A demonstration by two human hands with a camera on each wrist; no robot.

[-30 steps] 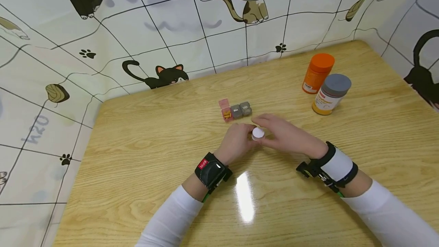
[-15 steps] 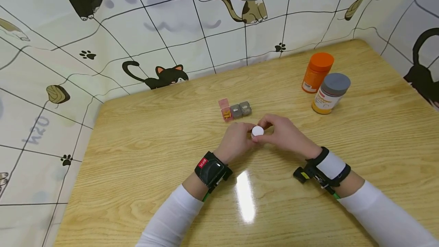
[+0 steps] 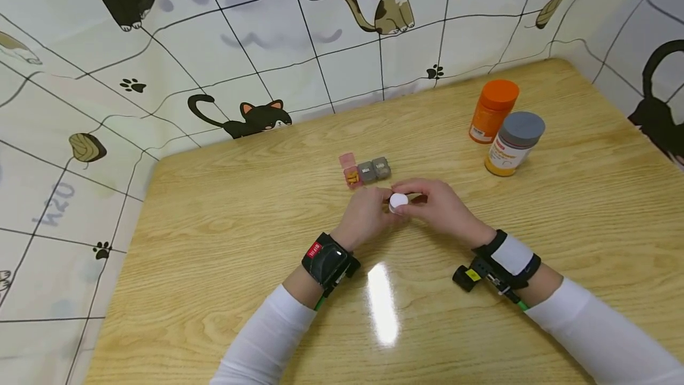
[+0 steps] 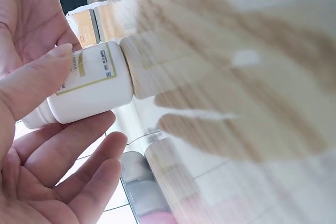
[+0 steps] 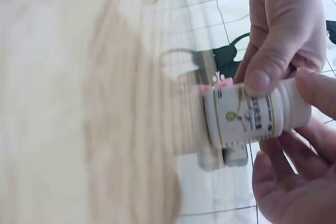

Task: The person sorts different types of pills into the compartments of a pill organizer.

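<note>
A small white pill bottle (image 3: 398, 202) is between my two hands, just in front of the pill organizer. My left hand (image 3: 366, 212) grips its labelled body (image 5: 244, 116), with the thumb (image 4: 39, 85) laid along the label. At the cap (image 5: 298, 103), my right hand (image 3: 440, 207) pinches with thumb and fingers. In the left wrist view, the bottle's base comes right at the table surface. The pill organizer (image 3: 367, 172) has one pink compartment (image 3: 352, 178) with its lid raised and yellow-orange capsules inside. Two grey compartments beside it have their lids down.
An orange bottle (image 3: 494, 111) with an orange lid stands at the back right of the wooden table (image 3: 224, 224). Close in front of it is a grey-lidded jar (image 3: 515, 144). A cat-patterned cloth (image 3: 256, 34) lines the back and sides.
My right hand's fingers, spread around the cap a second ago, have come together on it. Both hands and the bottle have shifted slightly towards the organizer.
</note>
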